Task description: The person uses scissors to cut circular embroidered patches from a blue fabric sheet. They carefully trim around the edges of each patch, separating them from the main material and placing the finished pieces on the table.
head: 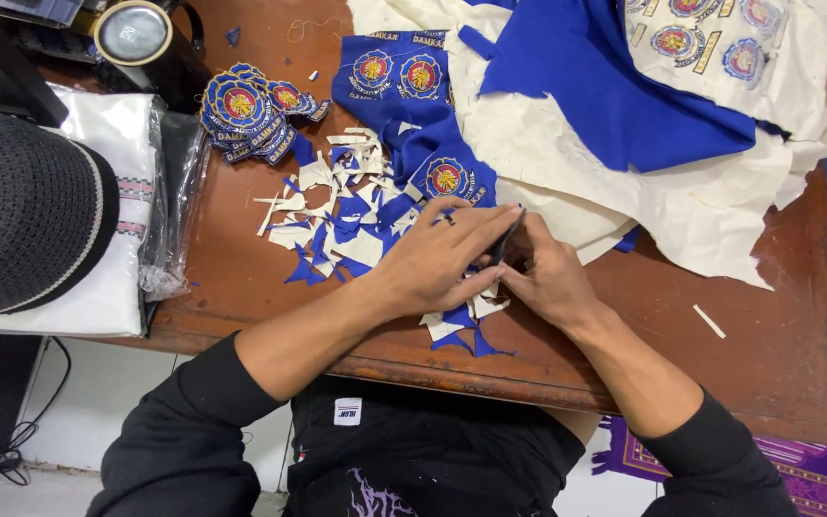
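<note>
At six o'clock on the brown wooden table (758,325), left hand (437,258) pins blue-and-cream fabric scraps (337,225) while right hand (547,278) grips dark scissors (507,239); cutting slowly, close to the edge, seems best.

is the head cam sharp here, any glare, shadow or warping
Head view: mostly sharp, with even, soft light; the stack of cut patches and the scraps read clearly. A glare spot sits on the round lid; the plastic wrap glints. Faint shadow under the left hand and right hand. The table edge bows from wide-angle distortion.
</note>
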